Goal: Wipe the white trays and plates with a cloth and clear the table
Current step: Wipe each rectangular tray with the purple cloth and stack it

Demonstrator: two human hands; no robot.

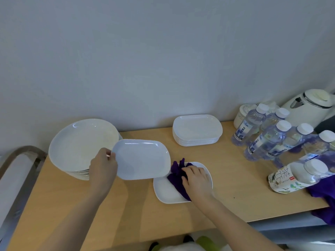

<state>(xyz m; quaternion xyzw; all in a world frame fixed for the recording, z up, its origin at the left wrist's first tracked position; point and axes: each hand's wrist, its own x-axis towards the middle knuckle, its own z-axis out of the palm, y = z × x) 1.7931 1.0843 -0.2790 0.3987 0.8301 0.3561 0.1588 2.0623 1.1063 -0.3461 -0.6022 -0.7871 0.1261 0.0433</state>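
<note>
My left hand [103,166] grips the left edge of a white rectangular tray [143,159] and holds it tilted above the table. Partly under that tray, a second white tray [166,192] lies flat on the wooden table [126,205]. My right hand [196,179] rests on a purple cloth [176,172] bunched inside this lower tray, fingers curled over the fabric. A stack of round white plates [79,145] stands at the left. A stack of white trays [197,129] sits at the back by the wall.
Several water bottles [268,140] crowd the right side, with a tea bottle [290,178] lying on its side in front. A white kettle [313,107] and a white jar [242,115] stand at the back right. More purple cloth [324,194] hangs over the right edge.
</note>
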